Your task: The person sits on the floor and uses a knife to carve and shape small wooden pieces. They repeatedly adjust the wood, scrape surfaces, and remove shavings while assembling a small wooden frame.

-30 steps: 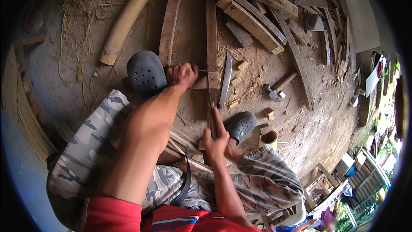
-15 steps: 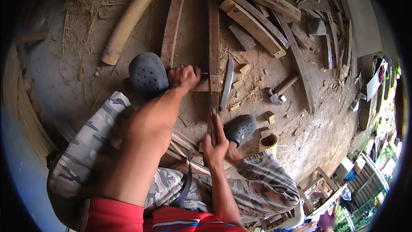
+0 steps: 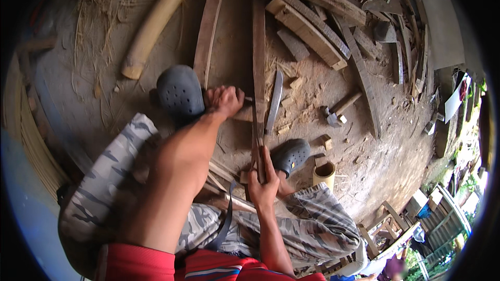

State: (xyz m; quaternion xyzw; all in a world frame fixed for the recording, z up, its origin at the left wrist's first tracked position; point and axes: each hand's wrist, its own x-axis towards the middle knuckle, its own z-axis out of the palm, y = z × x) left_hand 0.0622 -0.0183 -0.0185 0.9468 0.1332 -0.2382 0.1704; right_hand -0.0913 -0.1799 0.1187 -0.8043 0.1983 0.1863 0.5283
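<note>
A long, narrow wooden strip (image 3: 259, 47) runs from the far edge toward me. My right hand (image 3: 263, 186) grips its near end, with the index finger stretched along the wood. My left hand (image 3: 225, 101) is closed in a fist beside the strip's left side. Something thin pokes out of that fist toward the strip; its kind is hidden. A short wooden block (image 3: 244, 113) lies by the strip, below the left fist. Just right of the strip, a curved knife (image 3: 274, 101) with a dark handle rests on the floor.
My dark clogs (image 3: 179, 92) stand either side of the strip. A claw hammer (image 3: 344, 110) and a bamboo cup (image 3: 324, 171) are to the right. Farther off lie a second plank (image 3: 212, 26), a bamboo pole (image 3: 161, 23) and stacked timber (image 3: 312, 36). Wood chips are scattered around.
The wooden strip has shifted slightly toward me, and my right hand has come a little nearer with it. My left fist stays at nearly the same place.
</note>
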